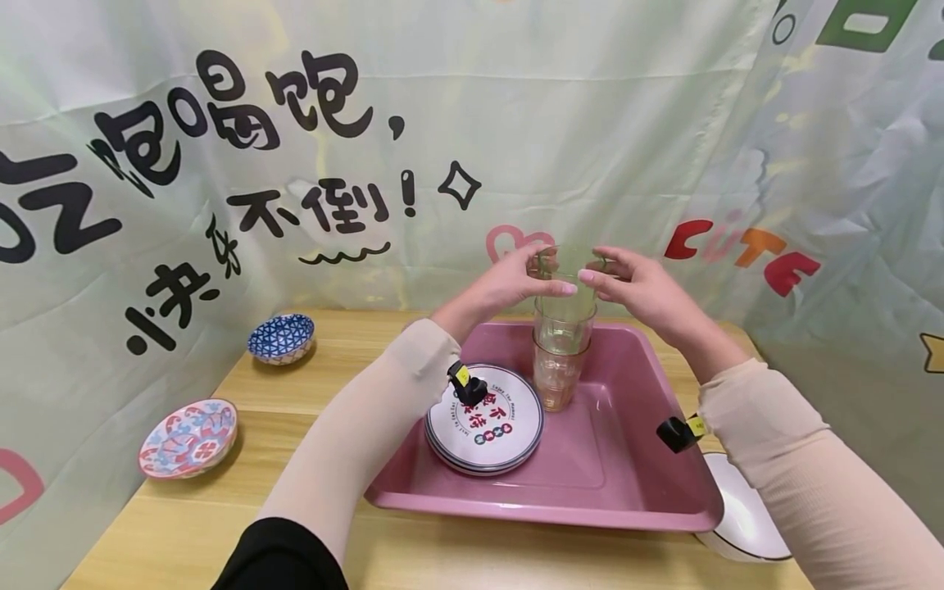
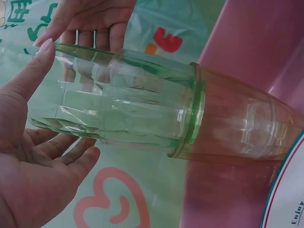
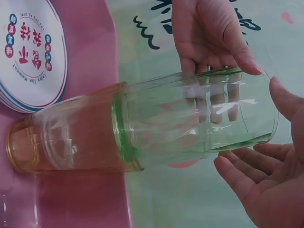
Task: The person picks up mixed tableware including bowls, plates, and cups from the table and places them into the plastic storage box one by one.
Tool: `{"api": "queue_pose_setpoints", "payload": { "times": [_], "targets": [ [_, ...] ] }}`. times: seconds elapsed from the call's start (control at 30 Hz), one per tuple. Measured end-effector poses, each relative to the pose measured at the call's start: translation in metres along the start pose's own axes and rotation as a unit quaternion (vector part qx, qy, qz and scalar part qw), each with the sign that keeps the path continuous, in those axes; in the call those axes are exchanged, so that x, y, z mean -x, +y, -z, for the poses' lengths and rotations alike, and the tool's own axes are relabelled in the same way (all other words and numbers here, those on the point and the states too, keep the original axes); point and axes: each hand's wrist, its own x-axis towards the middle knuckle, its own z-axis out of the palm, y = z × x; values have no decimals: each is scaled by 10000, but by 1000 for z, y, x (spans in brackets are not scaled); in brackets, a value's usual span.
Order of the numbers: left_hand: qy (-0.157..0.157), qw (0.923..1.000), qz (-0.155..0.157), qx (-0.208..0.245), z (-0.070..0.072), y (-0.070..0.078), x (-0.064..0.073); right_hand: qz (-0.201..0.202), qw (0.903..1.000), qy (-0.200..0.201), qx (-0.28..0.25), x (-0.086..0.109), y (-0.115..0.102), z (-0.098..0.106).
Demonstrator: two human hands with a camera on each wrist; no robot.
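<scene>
Three tumblers stand nested in a column at the back of a pink tub [image 1: 649, 442]. The bottom one is an amber glass [image 1: 556, 381], a clear glass [image 2: 152, 90] sits in it, and a green glass [image 1: 566, 310] is on top. My left hand [image 1: 509, 280] holds the green glass from the left, thumb near its rim and fingers around the far side. From the right, my right hand [image 1: 647, 288] holds the same glass, its thumb close to the left thumb. A stack of white plates [image 1: 479, 418] with red lettering lies left of the glasses.
A blue patterned bowl [image 1: 282, 338] and a red-and-blue floral bowl [image 1: 189, 438] stand on the wooden table [image 1: 295, 418] at the left. A white bowl [image 1: 745, 512] with a dark rim is partly under the tub's right edge. Printed cloth [image 1: 442, 106] hangs behind.
</scene>
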Motion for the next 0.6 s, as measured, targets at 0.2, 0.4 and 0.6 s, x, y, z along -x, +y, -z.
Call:
{"api": "queue_pose_setpoints", "payload": {
  "times": [0.2, 0.4, 0.6],
  "targets": [
    [-101, 9999, 99, -76, -4, -3, 3, 1, 10000, 9, 60, 3, 6, -3],
    [-84, 9999, 45, -75, -6, -6, 4, -19, 10000, 4, 19, 4, 9, -4],
    [-48, 9999, -15, -161, -9, -9, 3, -26, 9999, 18, -169, 7, 12, -7]
  ]
}}
